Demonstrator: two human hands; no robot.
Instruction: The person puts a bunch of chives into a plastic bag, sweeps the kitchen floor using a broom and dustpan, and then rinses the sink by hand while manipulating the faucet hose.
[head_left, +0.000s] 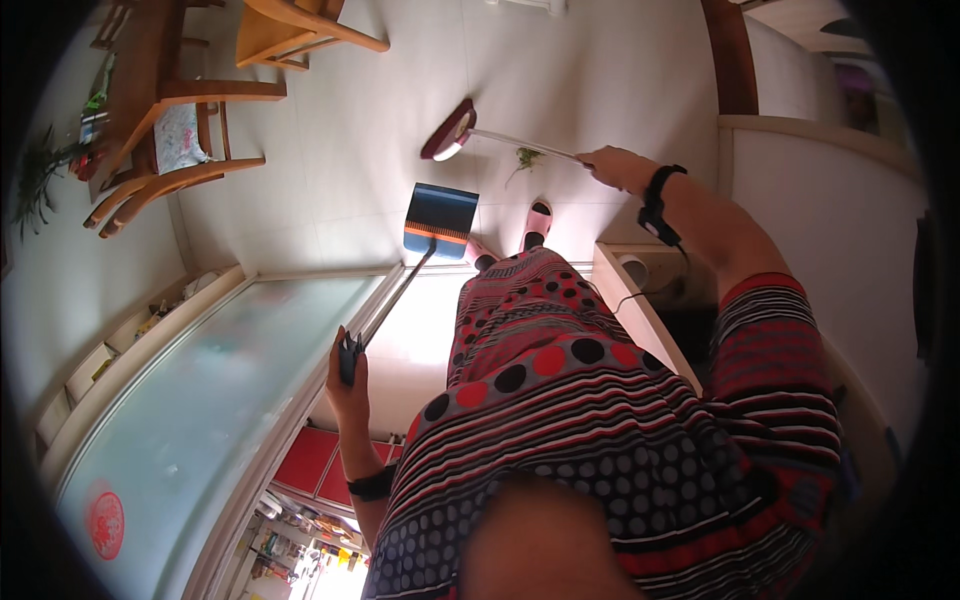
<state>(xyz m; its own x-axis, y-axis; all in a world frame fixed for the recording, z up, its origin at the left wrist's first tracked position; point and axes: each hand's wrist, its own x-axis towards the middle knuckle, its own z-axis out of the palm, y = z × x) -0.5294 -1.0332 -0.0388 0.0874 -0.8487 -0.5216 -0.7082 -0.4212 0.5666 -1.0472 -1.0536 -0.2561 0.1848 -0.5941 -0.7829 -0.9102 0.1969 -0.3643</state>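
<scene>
My right hand (616, 168) grips the pale handle (529, 145) of a broom. The dark red and white broom head (450, 133) is at the far end of that handle, over the pale tiled floor. In my left hand (349, 375) is the upper end of a long dustpan handle (397, 296). A dark blue dustpan (441, 214) with an orange comb strip is at its lower end, close to my pink slippers (537, 217). A small green plant sprig (527, 158) lies on the floor under the broom handle, apart from the broom head.
Wooden chairs (307, 30) and a wooden table (142, 82) stand at the upper left. Beside my left arm is a frosted glass sliding door (217, 390), with red cabinets (307, 457) beyond it. An open-fronted wooden cabinet (611, 281) with a cable is at my right.
</scene>
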